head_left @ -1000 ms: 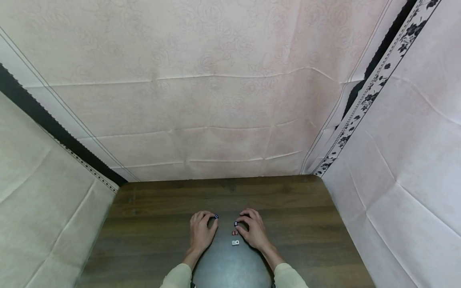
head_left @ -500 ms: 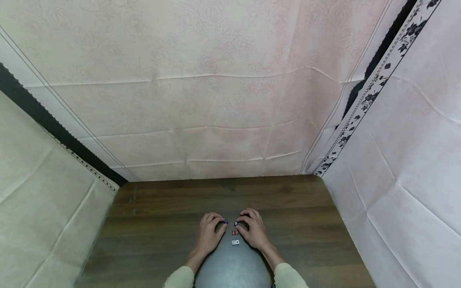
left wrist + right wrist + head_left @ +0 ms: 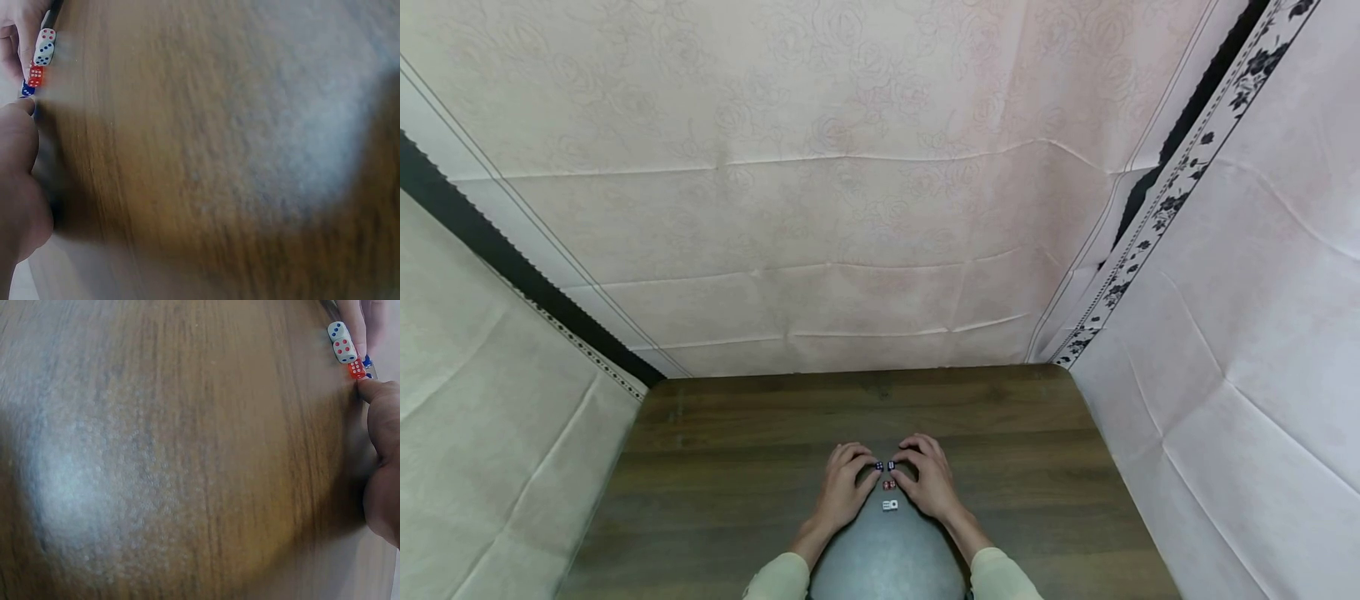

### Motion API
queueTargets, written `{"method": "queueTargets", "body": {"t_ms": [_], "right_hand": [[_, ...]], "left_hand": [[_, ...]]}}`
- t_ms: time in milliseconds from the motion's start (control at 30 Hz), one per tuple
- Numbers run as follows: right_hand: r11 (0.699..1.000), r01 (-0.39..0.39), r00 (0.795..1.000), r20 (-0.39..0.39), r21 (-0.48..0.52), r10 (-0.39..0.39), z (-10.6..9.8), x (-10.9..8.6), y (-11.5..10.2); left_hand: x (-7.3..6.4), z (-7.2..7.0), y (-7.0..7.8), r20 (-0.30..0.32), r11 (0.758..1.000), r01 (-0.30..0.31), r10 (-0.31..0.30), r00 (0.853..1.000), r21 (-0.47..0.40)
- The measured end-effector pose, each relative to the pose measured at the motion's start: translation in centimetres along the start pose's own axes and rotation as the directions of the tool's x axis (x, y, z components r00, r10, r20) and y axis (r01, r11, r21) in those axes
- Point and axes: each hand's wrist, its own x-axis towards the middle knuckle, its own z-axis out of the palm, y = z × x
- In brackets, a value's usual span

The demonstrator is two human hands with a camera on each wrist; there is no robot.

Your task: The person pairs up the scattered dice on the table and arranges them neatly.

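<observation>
My left hand pinches a small dark blue die between thumb and forefinger. Just across a narrow gap, my right hand has thumb and forefinger on a second blue die. A pair of red dice sits side by side nearer the body, and closer still lies a pair of white dice with coloured pips. From the left wrist, the white dice, red die and blue die appear in a row by the fingertips. Fingers partly cover the blue dice in the right wrist view.
The dice lie on a brown wood-grain table, with a bright glare patch between the forearms. Pale patterned cloth hangs behind the far edge. More light cloth flanks the right side and the left.
My left hand has moved right with its blue die, bringing it close beside the other blue die. The right hand and the red and white dice have stayed in place.
</observation>
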Motion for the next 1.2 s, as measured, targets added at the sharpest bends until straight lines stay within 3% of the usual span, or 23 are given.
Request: {"method": "queueTargets", "body": {"t_ms": [200,400,667,1000,1200], "right_hand": [[1.0,0.001,1.0,-0.003,-0.002,-0.001,-0.04,0.04,-0.09],[1.0,-0.01,1.0,0.007,-0.018,0.01,0.07,0.03,0.02],[0.998,0.033,0.999,-0.035,-0.06,-0.035,0.24,0.01,-0.05],[0.995,0.053,0.997,-0.054,-0.081,-0.057,0.42,-0.05,0.11],[0.998,0.014,1.0,-0.024,-0.063,-0.016,0.2,-0.05,-0.1]], "left_hand": [[0.16,0.04,0.24,0.02,0.999,0.017,-0.018,1.0,0.045],[0.29,-0.09,0.44,0.057,0.998,0.048,-0.049,0.997,0.031],[0.42,-0.15,0.43,0.088,0.997,0.071,-0.073,0.993,0.023],[0.22,0.17,0.34,0.072,0.996,0.072,-0.075,0.995,0.051],[0.01,0.56,0.13,0.043,0.997,0.048,-0.05,0.998,0.053]]}}
